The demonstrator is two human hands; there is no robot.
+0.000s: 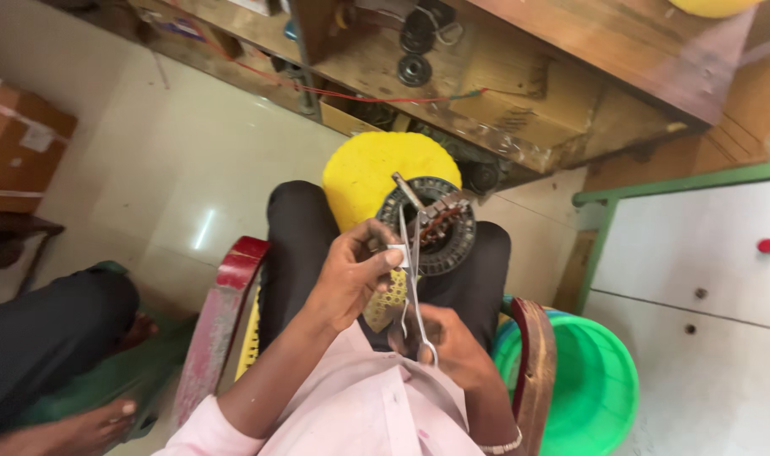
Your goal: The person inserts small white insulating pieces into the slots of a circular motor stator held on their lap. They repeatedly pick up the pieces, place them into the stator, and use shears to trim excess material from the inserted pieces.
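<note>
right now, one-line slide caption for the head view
Seated person's right hand works scissors at a round motor stator; left hand steadies.

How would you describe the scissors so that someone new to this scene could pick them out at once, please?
Start at the round yellow cushion by the seated person's knees. Against it sits a dark ring-shaped stator. The scissors are the thin silver blades running from it to the right hand.

Shiny metal scissors (pixel 412 279), glossy green plastic bucket (pixel 592 384), rough worn wooden bench (pixel 520 101), polished floor tiles (pixel 191 169)
</note>
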